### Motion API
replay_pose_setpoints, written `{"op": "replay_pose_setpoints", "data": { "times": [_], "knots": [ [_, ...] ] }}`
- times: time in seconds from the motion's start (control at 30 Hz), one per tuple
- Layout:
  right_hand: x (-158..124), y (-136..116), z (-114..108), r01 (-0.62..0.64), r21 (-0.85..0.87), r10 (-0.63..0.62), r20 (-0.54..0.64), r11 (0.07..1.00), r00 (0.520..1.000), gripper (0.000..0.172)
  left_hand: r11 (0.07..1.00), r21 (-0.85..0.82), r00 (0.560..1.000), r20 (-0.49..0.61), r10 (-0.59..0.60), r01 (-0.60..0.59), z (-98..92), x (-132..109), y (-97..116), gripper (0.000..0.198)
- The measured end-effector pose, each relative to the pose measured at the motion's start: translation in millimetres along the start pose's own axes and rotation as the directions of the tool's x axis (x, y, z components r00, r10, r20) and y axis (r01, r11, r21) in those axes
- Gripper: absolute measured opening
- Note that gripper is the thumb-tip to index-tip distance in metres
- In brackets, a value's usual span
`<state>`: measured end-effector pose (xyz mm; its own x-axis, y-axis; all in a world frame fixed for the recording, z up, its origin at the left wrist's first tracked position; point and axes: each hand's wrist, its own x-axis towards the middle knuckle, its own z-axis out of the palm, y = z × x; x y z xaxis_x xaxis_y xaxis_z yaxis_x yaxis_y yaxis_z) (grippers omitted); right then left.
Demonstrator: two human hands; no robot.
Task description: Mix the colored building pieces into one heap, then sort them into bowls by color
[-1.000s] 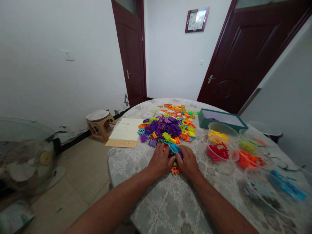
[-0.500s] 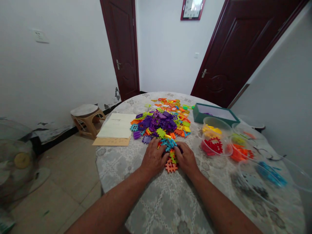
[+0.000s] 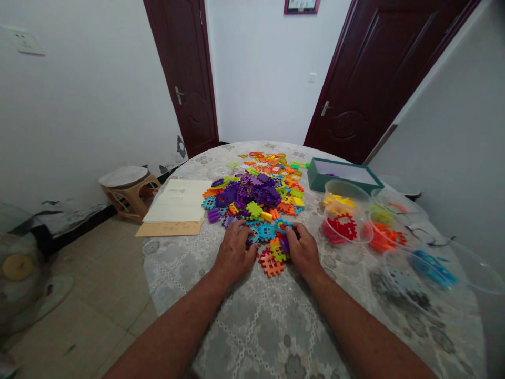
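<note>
Blue toothed plastic building pieces lie between my two hands, in front of a big pile. My left hand grips their left end, its fingers over the far side and its thumb on the near side. With thumb and forefinger, my right hand pinches a light blue building piece at the right end. Just below are a yellow-green piece and an orange grid-like piece, close to my right fingers. How these pieces join cannot be made out.
Beyond my hands rises a pile of mostly purple pieces. Paper sheets lie left. On the right stand a green box and several clear tubs, one with red pieces, one with blue.
My hands have moved apart a little, showing more of the blue pieces between them. The orange grid-like piece now sits tilted. The view has shifted slightly.
</note>
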<state>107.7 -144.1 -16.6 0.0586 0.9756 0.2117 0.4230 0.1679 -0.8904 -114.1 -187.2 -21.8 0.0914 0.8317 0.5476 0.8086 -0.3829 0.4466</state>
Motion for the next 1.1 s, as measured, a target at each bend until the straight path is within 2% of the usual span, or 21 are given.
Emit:
{"op": "replay_pose_setpoints", "data": {
  "times": [0.17,0.3,0.4,0.5,0.67,0.8,0.9,1.0,1.1],
  "knots": [
    [3,6,-1,-0.031,0.144,0.04,-0.062,0.989,0.997,0.035,0.995,0.093,0.999,-0.036,0.031,-0.028,-9.5,4,5,0.028],
    [7,14,-1,-0.022,0.241,0.054,-0.125,0.97,0.991,0.035,0.98,0.165,0.993,0.045,0.109,-0.115,-13.0,17,19,0.035],
    [9,16,-1,-0.002,0.25,0.042,-0.154,0.968,0.987,0.036,0.967,0.174,0.977,0.138,0.163,-0.186,-3.4,27,29,0.035],
    [10,13,-1,-0.012,0.229,0.05,-0.161,0.973,0.986,0.035,0.958,0.207,0.967,0.201,0.157,-0.199,9.7,35,35,0.025],
    [11,7,-1,-0.024,0.153,0.05,-0.165,0.988,0.985,0.032,0.946,0.257,0.965,0.22,0.143,-0.198,17.0,39,35,0.013],
    [9,3,-1,0.008,0.109,0.01,-0.163,0.994,0.987,0.032,0.983,0.139,0.982,0.162,0.096,-0.119,10.2,36,30,0.012],
    [5,0,0,0.099,0.089,-0.085,-0.145,0.991,0.986,0.031,0.997,-0.079,0.995,0.1,0.003,0.005,0.0,36,30,0.019],
    [-2,-4,0,0.203,0.064,-0.197,-0.089,0.977,0.976,0.03,0.954,-0.271,0.984,0.154,-0.09,0.13,-8.6,37,32,0.02],
    [-10,-10,0,0.269,0.047,-0.27,-0.002,0.962,0.963,0.028,0.929,-0.337,0.977,0.192,-0.093,0.155,-9.0,35,33,0.022]
  ]
}}
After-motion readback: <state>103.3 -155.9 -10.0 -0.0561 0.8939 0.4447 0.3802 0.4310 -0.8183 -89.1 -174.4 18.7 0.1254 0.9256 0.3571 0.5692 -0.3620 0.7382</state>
